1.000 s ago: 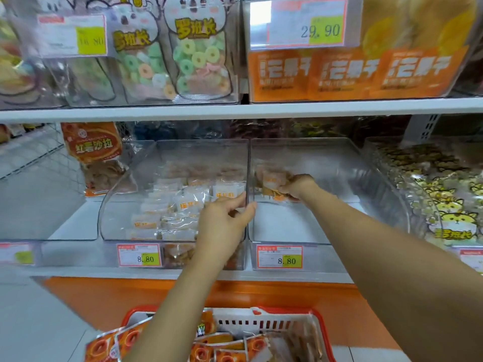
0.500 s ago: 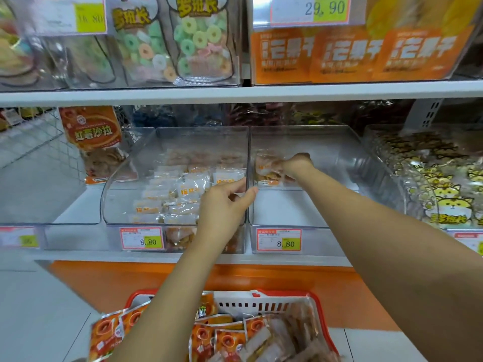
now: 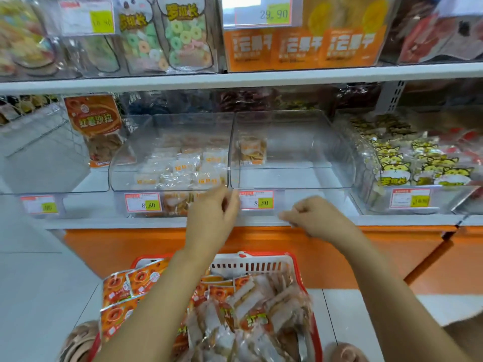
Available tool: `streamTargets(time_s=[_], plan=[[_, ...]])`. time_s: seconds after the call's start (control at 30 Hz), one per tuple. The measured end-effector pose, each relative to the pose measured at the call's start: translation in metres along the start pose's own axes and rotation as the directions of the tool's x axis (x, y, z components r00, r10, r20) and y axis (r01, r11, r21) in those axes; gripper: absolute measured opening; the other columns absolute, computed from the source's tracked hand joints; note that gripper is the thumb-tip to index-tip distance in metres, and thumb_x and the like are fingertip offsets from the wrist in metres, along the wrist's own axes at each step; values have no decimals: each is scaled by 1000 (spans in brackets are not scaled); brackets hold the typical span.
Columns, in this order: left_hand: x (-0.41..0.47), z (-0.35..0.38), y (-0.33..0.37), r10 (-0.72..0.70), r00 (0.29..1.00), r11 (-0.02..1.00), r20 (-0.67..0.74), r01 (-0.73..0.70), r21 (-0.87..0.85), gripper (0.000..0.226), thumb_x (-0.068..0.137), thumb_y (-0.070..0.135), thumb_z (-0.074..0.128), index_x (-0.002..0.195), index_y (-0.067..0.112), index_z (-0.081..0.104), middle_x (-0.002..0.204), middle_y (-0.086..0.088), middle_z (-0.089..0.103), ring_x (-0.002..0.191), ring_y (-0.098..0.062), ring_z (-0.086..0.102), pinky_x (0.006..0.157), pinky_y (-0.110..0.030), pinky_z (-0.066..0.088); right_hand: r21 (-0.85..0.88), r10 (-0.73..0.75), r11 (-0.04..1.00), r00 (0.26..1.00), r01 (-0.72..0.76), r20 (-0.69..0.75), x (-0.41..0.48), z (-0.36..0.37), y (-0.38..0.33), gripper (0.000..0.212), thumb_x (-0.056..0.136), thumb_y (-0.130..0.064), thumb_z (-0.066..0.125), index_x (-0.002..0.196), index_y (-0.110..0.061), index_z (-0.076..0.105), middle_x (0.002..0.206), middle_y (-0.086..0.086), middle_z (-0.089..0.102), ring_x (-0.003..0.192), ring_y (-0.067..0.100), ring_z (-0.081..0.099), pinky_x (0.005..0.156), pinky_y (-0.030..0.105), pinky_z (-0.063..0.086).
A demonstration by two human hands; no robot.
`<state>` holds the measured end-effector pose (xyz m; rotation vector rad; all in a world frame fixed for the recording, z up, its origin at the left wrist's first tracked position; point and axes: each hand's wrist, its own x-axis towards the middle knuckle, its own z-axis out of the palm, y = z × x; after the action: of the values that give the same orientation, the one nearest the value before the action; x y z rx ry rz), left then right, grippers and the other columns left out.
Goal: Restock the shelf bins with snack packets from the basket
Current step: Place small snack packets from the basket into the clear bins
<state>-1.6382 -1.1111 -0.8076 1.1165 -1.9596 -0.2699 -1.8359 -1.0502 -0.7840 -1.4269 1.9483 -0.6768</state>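
Left hand (image 3: 211, 215): hovering just in front of the left front corner of the single-packet bin (image 3: 300, 178), fingers loosely bent and relaxed, gripping nothing.

Right hand (image 3: 317, 218): hovering in front of that bin's front wall and slightly below it, fingers curled in toward the palm. No item is showing in it. The outline is blurring at the fingertips.

Bin contents: one snack packet (image 3: 252, 151) is standing at the back left of the single-packet bin, against the dividing wall. A price tag (image 3: 256, 201) reading 8.80 is sitting on the bin's front, partly behind the left hand.

To the left of the single-packet bin, and touching it, a second clear bin (image 3: 122, 176) is holding many pale packets (image 3: 180, 165). To its right, a further bin is holding cat-print packets (image 3: 407, 163).

All three bins are resting on the white shelf (image 3: 130, 223).

Below the single-packet bin, on the floor, the red basket (image 3: 251, 265) is sitting under both forearms. It is carrying a heap of basket packets (image 3: 251, 307), with orange ring-print packets (image 3: 125, 286) at its left side.
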Motion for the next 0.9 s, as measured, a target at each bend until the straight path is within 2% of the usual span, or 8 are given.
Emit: streamTargets(time_s=[0.1,0.2,0.33,0.43,0.63,0.73,0.83,0.9], plan=[[-38,21,-12,-140,939,987,314,109,115,39,96,32,50,58,21,49,53,5,49,52,-11,49,52,-29,35,-54,163,985,987,-164,-15,-1,30,52,45,90,-30,63,52,-10,47,49,3,47,48,16,45,52,24,37],[-73,51,-33,-318,761,948,566,254,192,27,92,31,57,73,14,64,70,0,63,71,-18,61,67,-30,47,-9,316,949,949,-316,13,-2,65,90,45,96,-22,52,57,-13,33,54,0,37,48,12,34,44,22,25],[-107,79,-47,-422,580,906,697,301,299,36,91,37,59,118,14,64,116,-3,65,105,-18,61,88,-27,47,162,400,902,916,-401,42,-8,102,113,43,96,-16,49,54,-15,40,54,1,38,51,14,35,52,27,30],[-118,92,-48,-455,494,890,741,273,365,42,87,37,64,120,10,57,117,-7,62,107,-22,59,82,-26,42,176,371,915,929,-362,-18,-9,107,117,41,95,-12,47,54,-10,44,50,4,39,48,15,34,49,29,27],[-126,102,-55,-460,426,887,779,187,422,45,85,33,67,120,10,51,113,-9,61,103,-25,59,79,-30,44,255,352,903,935,-347,26,-17,103,123,25,93,-18,52,91,-4,72,61,8,56,52,16,47,48,25,34],[-120,100,-56,-470,450,877,760,341,340,24,86,27,63,103,12,56,89,-3,58,86,-22,60,69,-27,44,219,342,913,938,-345,53,-18,98,121,24,94,-19,53,79,-11,69,65,5,59,58,15,52,54,24,39],[-104,83,-48,-504,515,811,693,557,176,15,90,28,56,80,17,54,74,1,54,63,-13,51,59,-26,39,138,199,972,978,-189,-60,-15,92,111,30,96,-26,53,123,-15,62,112,6,66,99,18,62,80,25,46],[-91,65,-40,-494,509,726,705,687,13,19,91,24,55,75,16,56,73,-2,60,63,-14,57,63,-26,45,174,33,984,997,-21,-66,-16,84,95,42,94,-37,56,131,-19,56,131,-3,58,117,13,54,95,27,40]])
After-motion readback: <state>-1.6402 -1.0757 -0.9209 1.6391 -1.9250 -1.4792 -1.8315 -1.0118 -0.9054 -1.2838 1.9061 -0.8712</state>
